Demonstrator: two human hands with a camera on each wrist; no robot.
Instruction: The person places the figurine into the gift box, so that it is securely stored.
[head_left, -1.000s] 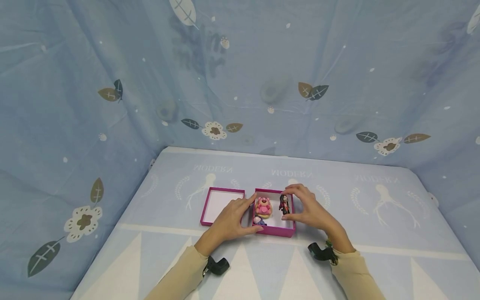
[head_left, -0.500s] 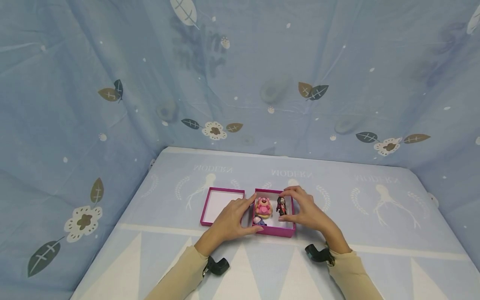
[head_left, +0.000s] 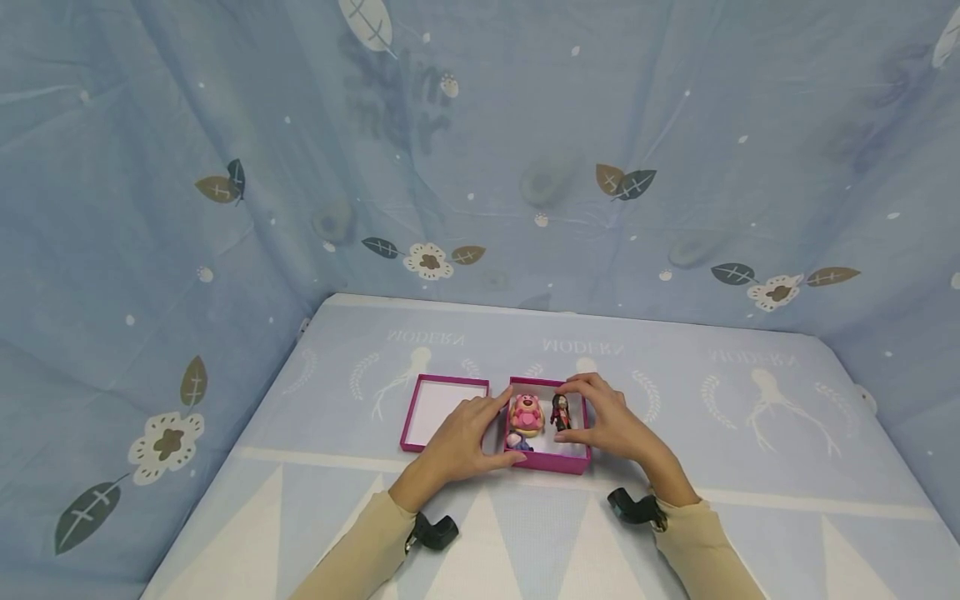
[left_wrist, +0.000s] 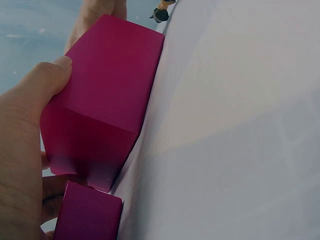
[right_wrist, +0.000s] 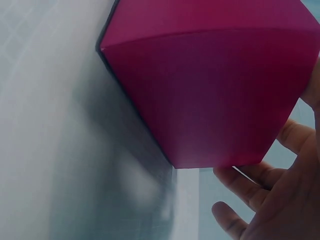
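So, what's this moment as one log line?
left hand: holds magenta box; right hand: pinches dark-haired figurine; inside: pink bear figurine; lid: off

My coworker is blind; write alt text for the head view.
The left hand grips an open magenta box holding a pink bear and a small bluish figure; the right hand holds a dark-haired figurine inside. A lid lies alongside.

The small black-haired plastic figurine in red and black (head_left: 561, 412) has shifted leftward inside the magenta rectangular box (head_left: 551, 462), the bare right hand (head_left: 611, 421) moving with it.

"MODERN" (head_left: 426, 338), inverted; on tablecloth (head_left: 802, 467); repeated
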